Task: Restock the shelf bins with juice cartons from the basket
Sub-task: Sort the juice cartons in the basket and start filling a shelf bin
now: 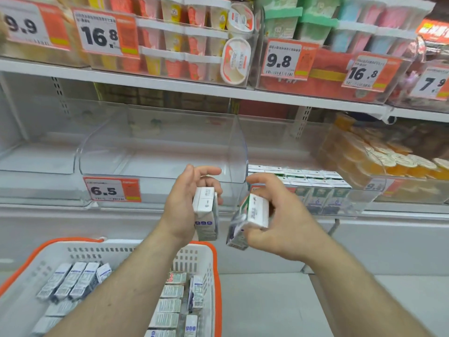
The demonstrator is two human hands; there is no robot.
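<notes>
The price tag point(112, 189) at centre left reads 6.5, clipped to the front of a clear bin point(160, 147). Tags along the top of the frame read 9.9, 16.8, 9.8, 16.8 and 7.9; the small print on them is too blurred to read.

My left hand point(187, 203) grips one carton point(206, 214) upright at mid-frame, fingers curled round it. My right hand point(279, 215) grips a second carton point(250, 218), tilted, just beside the first. Both are held in front of the bin's lower edge.

More cartons lie in the basket point(213, 259) at lower left, under my left forearm. A right bin point(359, 198) holds upright cartons in rows.
</notes>
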